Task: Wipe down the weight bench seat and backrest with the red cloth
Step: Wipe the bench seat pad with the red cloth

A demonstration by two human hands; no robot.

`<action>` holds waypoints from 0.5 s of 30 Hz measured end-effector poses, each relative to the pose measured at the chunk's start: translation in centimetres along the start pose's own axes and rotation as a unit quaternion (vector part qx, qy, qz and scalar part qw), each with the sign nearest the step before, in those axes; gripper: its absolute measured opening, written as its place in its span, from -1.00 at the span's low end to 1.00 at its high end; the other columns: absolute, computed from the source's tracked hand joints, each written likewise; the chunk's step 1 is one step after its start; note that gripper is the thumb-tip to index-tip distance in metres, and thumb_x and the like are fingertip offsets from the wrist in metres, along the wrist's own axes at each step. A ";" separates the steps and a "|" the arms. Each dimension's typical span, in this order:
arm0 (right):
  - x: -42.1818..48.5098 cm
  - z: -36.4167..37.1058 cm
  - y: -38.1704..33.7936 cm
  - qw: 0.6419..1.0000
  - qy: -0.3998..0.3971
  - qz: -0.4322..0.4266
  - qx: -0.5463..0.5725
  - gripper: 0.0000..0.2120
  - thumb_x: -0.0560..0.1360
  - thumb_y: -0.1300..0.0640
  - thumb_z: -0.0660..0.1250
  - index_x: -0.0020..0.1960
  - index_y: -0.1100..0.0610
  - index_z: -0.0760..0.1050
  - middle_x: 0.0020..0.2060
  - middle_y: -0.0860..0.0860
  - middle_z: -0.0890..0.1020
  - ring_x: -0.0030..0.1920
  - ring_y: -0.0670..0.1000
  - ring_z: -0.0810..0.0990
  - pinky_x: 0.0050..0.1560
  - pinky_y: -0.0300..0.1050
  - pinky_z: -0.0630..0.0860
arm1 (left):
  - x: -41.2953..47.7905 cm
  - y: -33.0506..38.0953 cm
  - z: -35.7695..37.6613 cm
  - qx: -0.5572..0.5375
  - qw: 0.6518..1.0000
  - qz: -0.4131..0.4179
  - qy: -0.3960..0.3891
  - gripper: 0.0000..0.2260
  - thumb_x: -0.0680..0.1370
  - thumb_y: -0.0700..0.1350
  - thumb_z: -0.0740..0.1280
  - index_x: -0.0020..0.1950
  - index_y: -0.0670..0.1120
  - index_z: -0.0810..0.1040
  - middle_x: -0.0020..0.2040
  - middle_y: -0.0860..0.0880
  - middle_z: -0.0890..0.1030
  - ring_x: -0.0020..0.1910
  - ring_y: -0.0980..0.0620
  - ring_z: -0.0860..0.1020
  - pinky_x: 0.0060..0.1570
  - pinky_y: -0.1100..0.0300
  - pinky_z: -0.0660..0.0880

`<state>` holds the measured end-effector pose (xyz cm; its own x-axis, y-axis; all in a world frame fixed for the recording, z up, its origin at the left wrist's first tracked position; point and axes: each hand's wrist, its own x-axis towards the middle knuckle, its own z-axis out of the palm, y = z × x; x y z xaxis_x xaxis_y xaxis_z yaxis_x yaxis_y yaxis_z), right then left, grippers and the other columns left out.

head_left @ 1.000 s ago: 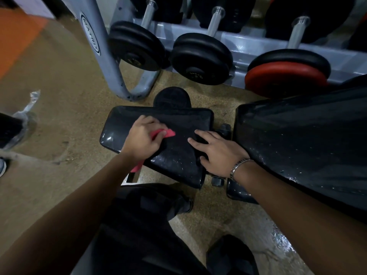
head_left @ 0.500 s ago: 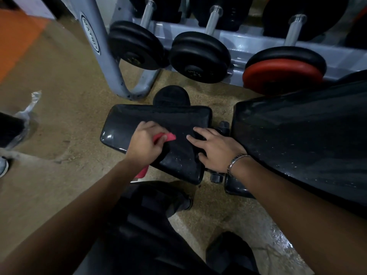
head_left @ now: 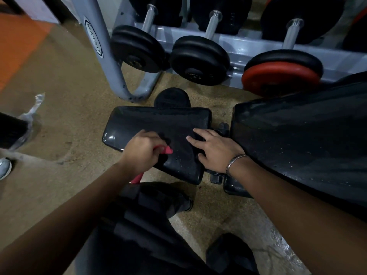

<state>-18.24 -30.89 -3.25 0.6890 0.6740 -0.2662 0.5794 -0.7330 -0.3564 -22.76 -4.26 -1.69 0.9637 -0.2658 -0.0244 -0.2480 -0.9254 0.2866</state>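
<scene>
Seat (head_left: 158, 124), left hand (head_left: 142, 150) gripping red cloth (head_left: 166, 150) in curled fingers (head_left: 157, 138), right hand (head_left: 216, 151) fingers spread

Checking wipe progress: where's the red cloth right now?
Head view, centre-left: the left hand grips the red cloth on the bench seat, beside the right hand.

floor (head_left: 59, 108): speckled tan | dumbbell rack (head_left: 238, 48): grey | light: dim

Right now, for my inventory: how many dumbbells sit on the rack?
3: left dumbbell, black; middle dumbbell, black; red-plated dumbbell, at the right. Others may be hidden past the right edge.
</scene>
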 end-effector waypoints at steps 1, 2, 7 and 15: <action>0.1 0.0 0.0 1.000 0.001 -0.001 0.001 -0.40 0.65 -0.02 0.15 0.64 -0.15 0.03 0.65 -0.05 0.00 0.62 0.02 0.03 0.33 0.04 0.50 | 0.3 0.3 -0.1 0.001 0.999 -0.031 0.016 -0.84 0.51 -0.18 0.42 -0.03 0.07 0.73 -0.05 0.07 0.68 -0.06 0.00 0.60 0.06 0.17 0.41; 0.1 -0.1 0.1 1.000 0.003 -0.002 0.002 -0.40 0.65 -0.02 0.15 0.64 -0.15 0.04 0.65 -0.05 0.01 0.62 0.02 0.03 0.33 0.05 0.50 | 0.4 1.2 0.0 -0.004 0.997 -0.068 0.040 -0.83 0.50 -0.21 0.43 -0.05 0.05 0.74 -0.07 0.05 0.68 -0.07 0.03 0.58 0.05 0.15 0.42; 0.0 0.1 -0.1 1.000 0.007 -0.002 0.009 -0.40 0.64 -0.01 0.16 0.64 -0.14 0.06 0.65 -0.04 0.02 0.62 0.03 0.04 0.34 0.02 0.47 | -1.2 4.2 0.6 -0.052 0.996 -0.062 0.025 -0.85 0.46 -0.23 0.49 -0.07 0.01 0.72 -0.11 0.07 0.65 -0.08 0.05 0.57 0.04 0.15 0.43; 0.0 -0.1 0.1 1.000 0.004 0.003 0.012 -0.41 0.65 -0.02 0.16 0.63 -0.15 0.06 0.65 -0.05 0.02 0.62 0.02 0.03 0.35 0.04 0.45 | -0.7 4.8 1.4 -0.025 0.996 -0.083 0.034 -0.80 0.45 -0.27 0.45 -0.10 0.04 0.72 -0.13 0.07 0.65 -0.09 0.03 0.58 0.03 0.13 0.42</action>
<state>-18.10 -30.96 -3.23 0.6953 0.6692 -0.2620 0.5650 -0.7344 -0.3762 -24.78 -8.91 -1.59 0.9959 -0.0894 -0.0104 -0.0810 -0.9402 0.3308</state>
